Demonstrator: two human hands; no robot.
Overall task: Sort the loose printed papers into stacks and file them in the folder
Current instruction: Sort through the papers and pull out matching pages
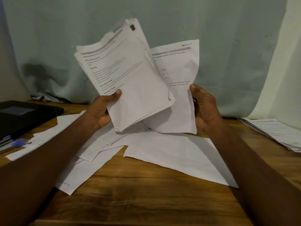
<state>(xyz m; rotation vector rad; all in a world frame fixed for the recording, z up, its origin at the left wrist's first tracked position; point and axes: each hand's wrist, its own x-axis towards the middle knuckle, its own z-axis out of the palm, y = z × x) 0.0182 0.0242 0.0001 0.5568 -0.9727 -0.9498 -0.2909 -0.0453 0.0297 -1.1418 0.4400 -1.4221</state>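
Pale cloth hangs behind a wooden table in the head view, the only one. Loose sheets lie scattered face down on the wood, a black folder sits far left, and a sorted stack rests at the right edge.

Raised above the table, the left hand grips a thick bundle of papers at its lower left corner, thumb on the printed face, fingers hidden behind. The right hand pinches a single page headed "Section 7" by its right edge; that page sits partly behind the bundle.

Paper is light but limp. The bundle's edges look uneven, so sheets could likely slip out; a firmer hold lower along the side, or squaring it on the table, seems wise.
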